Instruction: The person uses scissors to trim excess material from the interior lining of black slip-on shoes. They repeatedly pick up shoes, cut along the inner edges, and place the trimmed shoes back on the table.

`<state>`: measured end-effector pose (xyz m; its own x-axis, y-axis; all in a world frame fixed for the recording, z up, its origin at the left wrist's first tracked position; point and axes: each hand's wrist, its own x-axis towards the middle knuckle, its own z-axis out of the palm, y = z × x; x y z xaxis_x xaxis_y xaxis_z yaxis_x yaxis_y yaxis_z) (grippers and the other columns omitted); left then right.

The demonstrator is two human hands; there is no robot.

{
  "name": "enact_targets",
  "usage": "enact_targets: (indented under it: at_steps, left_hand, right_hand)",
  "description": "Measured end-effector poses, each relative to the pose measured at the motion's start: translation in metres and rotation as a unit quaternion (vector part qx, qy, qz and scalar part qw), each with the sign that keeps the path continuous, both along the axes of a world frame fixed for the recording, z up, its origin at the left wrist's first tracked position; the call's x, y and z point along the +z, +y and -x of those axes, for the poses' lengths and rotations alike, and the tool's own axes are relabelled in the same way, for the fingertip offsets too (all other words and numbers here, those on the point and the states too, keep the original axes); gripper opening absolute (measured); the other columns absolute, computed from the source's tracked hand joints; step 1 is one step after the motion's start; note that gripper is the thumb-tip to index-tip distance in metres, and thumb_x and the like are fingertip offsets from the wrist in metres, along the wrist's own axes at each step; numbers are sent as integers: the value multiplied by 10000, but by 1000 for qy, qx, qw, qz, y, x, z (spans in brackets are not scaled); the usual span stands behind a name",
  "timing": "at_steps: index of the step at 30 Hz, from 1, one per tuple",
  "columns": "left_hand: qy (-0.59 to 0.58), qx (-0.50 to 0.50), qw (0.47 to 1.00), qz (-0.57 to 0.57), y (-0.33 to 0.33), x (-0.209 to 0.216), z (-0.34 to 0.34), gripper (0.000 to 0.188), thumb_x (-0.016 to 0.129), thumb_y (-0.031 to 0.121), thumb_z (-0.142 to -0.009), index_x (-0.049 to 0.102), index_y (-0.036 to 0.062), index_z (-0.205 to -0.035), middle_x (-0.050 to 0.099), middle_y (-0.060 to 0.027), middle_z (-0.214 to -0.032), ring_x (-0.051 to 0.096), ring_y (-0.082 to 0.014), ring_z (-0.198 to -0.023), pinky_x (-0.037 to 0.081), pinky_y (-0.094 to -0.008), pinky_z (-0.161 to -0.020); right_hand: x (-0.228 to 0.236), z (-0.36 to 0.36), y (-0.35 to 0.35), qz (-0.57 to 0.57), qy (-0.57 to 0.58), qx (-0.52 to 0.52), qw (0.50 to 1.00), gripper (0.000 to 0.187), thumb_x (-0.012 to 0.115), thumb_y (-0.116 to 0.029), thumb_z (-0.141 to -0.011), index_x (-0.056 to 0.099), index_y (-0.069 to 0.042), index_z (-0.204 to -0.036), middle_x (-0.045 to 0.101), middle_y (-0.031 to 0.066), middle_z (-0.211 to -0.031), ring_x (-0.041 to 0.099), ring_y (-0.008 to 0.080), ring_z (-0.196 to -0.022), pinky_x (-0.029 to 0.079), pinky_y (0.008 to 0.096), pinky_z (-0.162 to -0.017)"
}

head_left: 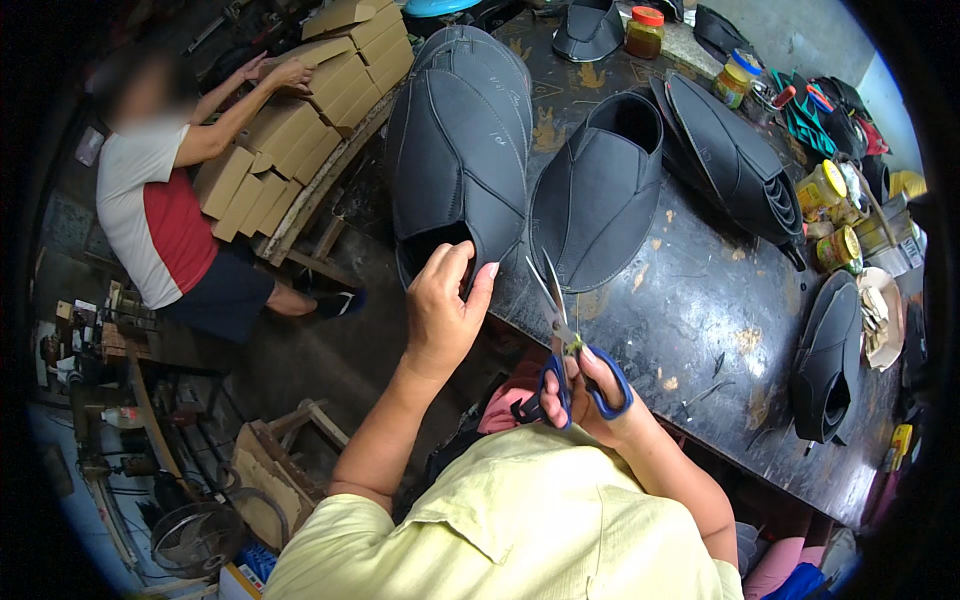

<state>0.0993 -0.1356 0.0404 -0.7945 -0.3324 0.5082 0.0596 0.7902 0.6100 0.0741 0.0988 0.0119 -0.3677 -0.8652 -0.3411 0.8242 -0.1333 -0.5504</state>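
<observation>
While the thumb and fingers of the left hand (440, 310), just left of the picture's centre, pinch the near edge of a stack of black shoe uppers (462, 140) at twelve o'clock, the fingers of the right hand (598, 428), at four o'clock, are curled through the handles of blue-handled scissors (560, 335). The two blades stand parted, tips pointing towards eleven o'clock, near a single upper (600, 195) lying between one and two o'clock; whether they touch it I cannot tell. The left fingers cover part of the stack's near opening, and its overlapping layers, at least two, cannot be fully counted. Beyond, on the dark table (690, 330), come a nested pile of uppers (730, 150) at two o'clock, one smaller upper (830, 360) just past three, and another (588, 30) near one. At least four jars run from one to three o'clock, among them one red-lidded jar (644, 35) and one blue-lidded jar (737, 80). Near three o'clock sits one tan bowl (893, 345) of pale pieces. One co-worker (175, 220), between nine and ten, reaches towards many stacked cardboard boxes (290, 135) between ten and eleven.
</observation>
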Motion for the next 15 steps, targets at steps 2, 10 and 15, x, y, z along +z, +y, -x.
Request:
enact_targets:
  at_steps: [2,10,15]
  left_hand:
    - [2,2,1000,13,0,-1,0,208,723,105,-918,618,-25,-1043,565,-141,-817,576,-310,-680,471,-414,-626]
    - [1,6,1000,24,3,-8,0,210,731,99,-913,617,-27,-1036,552,-135,-807,559,-289,-659,462,-396,-615]
    - [-2,2,999,41,1,-11,-1,211,743,89,-908,626,-26,-1040,550,-121,-804,540,-234,-622,445,-352,-584]
  right_hand:
    - [4,-4,9,-18,19,31,999,608,569,-637,-955,622,-38,-1045,677,113,-882,637,210,-774,512,328,-768]
    - [11,-12,-18,-20,-18,15,1000,495,526,-536,-1050,622,-50,-1044,689,104,-880,664,183,-777,540,316,-755]
    - [11,-2,-29,-53,-3,-13,998,427,596,-460,-1042,604,-36,-994,661,69,-800,647,138,-702,501,259,-601]
